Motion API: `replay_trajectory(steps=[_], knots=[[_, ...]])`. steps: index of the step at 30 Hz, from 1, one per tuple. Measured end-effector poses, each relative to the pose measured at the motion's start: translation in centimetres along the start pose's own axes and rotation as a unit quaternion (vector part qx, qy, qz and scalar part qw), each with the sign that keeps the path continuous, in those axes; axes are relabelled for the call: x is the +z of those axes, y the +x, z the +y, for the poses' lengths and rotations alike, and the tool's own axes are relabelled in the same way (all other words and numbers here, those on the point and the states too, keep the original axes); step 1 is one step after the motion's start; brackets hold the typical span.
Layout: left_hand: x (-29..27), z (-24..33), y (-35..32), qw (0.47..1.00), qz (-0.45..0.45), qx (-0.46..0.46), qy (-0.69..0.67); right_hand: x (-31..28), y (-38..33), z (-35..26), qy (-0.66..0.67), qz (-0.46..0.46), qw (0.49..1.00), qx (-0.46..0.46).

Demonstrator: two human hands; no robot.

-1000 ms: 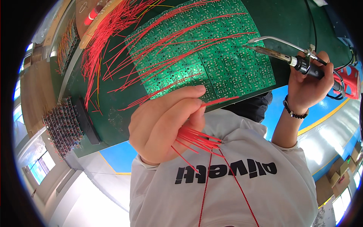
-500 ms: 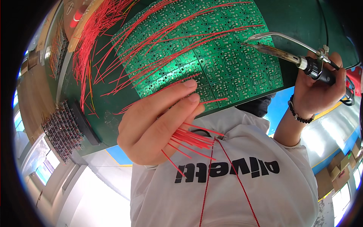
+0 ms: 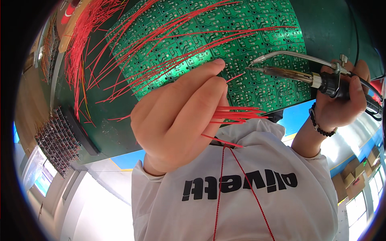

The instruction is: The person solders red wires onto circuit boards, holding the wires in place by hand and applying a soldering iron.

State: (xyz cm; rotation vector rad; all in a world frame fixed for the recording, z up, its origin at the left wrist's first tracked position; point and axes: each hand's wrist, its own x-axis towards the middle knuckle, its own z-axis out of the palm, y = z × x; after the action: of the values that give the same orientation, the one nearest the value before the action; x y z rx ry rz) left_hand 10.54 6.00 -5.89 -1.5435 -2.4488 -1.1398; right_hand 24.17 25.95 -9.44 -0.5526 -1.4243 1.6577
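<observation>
My left hand (image 3: 181,114) is closed over the near part of a green circuit board panel (image 3: 277,86). A bunch of red wires (image 3: 239,114) sticks out from under its curled fingers. One red wire (image 3: 235,78) points from the fingertips toward the tip of a soldering iron (image 3: 291,74); how it is pinched is partly hidden. My right hand (image 3: 341,94) grips the iron's black handle. A bent metal tube (image 3: 295,54), clamped to the iron, ends close beside its tip. Both tips are over the board; contact is unclear. More red wires (image 3: 169,34) lie across the panel.
A large heap of red wires (image 3: 78,52) lies at the far left by a wooden strip (image 3: 74,26). A stack of populated boards (image 3: 58,140) stands at the left beside a dark bar (image 3: 83,130). The green table (image 3: 114,138) runs underneath; a cable (image 3: 356,28) hangs at the right.
My left hand has moved right and slightly up, with its wire bunch now pointing right. The soldering iron tip has come down and left, closer to the left fingertips. The view has shifted slightly.
</observation>
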Motion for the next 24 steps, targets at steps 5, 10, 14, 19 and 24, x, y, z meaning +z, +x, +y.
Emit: replay_trajectory(steps=[5, 10, 14, 19, 24], knots=[[0.0, 0.0, 0.0, 1.0, -0.007, -0.001, 0.016, -0.6, -0.1, 0.3, -0.198, -0.035, 0.977, -0.077], [0.0, 0.0, 0.0, 1.0, -0.015, -0.008, 0.015, -0.3, -0.3, 0.5, -0.27, -0.009, 0.954, -0.13], [0.0, 0.1, 0.0, 1.0, -0.013, -0.006, 0.016, -0.2, 0.0, 0.1, -0.165, -0.057, 0.983, -0.062], [0.0, 0.0, -0.1, 1.0, -0.009, -0.005, 0.016, 0.3, -0.4, 0.2, -0.324, 0.004, 0.941, -0.099], [0.1, -0.1, -0.1, 1.0, -0.008, -0.002, 0.021, 0.6, -0.3, 0.1, -0.351, 0.004, 0.928, -0.128]])
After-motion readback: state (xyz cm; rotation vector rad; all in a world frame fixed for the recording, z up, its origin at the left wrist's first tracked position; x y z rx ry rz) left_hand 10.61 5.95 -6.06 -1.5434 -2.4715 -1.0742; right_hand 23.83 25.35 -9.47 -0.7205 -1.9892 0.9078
